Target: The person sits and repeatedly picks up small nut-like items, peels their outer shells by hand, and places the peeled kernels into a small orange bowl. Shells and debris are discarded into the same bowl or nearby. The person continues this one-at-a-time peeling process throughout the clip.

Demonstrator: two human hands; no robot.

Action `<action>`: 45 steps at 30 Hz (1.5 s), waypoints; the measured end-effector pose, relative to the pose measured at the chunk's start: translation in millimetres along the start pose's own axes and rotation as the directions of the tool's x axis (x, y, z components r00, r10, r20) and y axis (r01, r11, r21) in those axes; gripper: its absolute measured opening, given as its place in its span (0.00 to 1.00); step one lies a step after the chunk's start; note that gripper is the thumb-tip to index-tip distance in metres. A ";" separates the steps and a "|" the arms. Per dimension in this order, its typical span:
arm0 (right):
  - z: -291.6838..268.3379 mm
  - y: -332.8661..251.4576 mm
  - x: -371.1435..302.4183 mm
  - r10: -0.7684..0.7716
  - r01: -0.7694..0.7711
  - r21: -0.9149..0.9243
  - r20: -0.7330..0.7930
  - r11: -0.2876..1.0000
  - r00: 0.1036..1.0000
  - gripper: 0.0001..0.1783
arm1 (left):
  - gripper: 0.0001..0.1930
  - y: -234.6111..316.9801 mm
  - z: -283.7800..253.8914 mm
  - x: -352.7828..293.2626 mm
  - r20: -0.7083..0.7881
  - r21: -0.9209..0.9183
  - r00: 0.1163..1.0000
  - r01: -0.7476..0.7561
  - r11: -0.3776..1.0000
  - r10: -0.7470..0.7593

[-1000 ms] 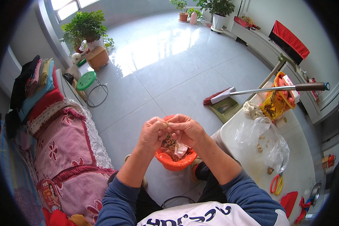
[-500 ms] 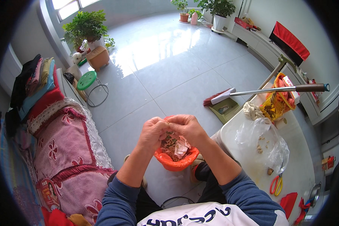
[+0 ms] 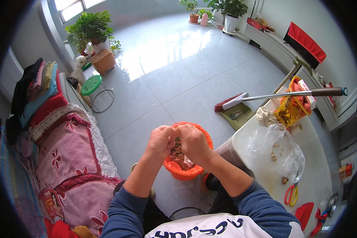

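Orange plastic bin (image 3: 188, 172), lined with an orange bag and part-filled with brown scraps, is set on the grey tiled floor (image 3: 174, 75) between the knees, just off the left edge of the white tabletop (image 3: 305, 174). Left hand (image 3: 160, 141) and right hand (image 3: 192, 142) are held together above its rim, fingers curled shut on a small piece that cannot be made out. Open floor is seen beyond, glossy and sunlit. A crumpled clear bag (image 3: 277, 152) lies mid-tabletop; orange-handled scissors (image 3: 291, 194) lie near the front edge. A pink quilted sofa cover (image 3: 67, 158) lies to the left.
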State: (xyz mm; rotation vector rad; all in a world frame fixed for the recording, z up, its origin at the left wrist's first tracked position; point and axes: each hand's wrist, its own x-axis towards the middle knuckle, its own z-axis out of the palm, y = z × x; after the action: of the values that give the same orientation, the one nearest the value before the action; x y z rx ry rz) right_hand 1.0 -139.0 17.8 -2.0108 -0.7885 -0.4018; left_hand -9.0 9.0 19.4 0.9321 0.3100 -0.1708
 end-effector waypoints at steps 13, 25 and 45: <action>-32.6 5.0 20.1 0.455 -0.607 0.700 0.431 0.376 0.779 0.16 | 0.03 4.3 2.5 -4.4 0.119 0.111 0.993 -0.032 0.993 0.018; -28.0 22.8 18.7 0.323 -0.698 0.700 0.702 -0.148 0.635 0.14 | 0.06 2.0 -3.0 -1.7 0.228 -0.006 0.974 -0.019 1.000 0.019; -27.5 16.5 19.4 0.484 -0.672 0.704 0.517 0.229 0.706 0.12 | 0.05 5.2 -1.1 -2.2 0.153 0.122 0.986 -0.080 0.989 0.061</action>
State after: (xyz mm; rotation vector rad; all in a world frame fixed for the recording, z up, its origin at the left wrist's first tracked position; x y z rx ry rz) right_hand 27.1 -161.4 32.8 -1.1672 -0.1511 0.5991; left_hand -9.9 12.9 23.6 1.0493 0.1287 -0.1957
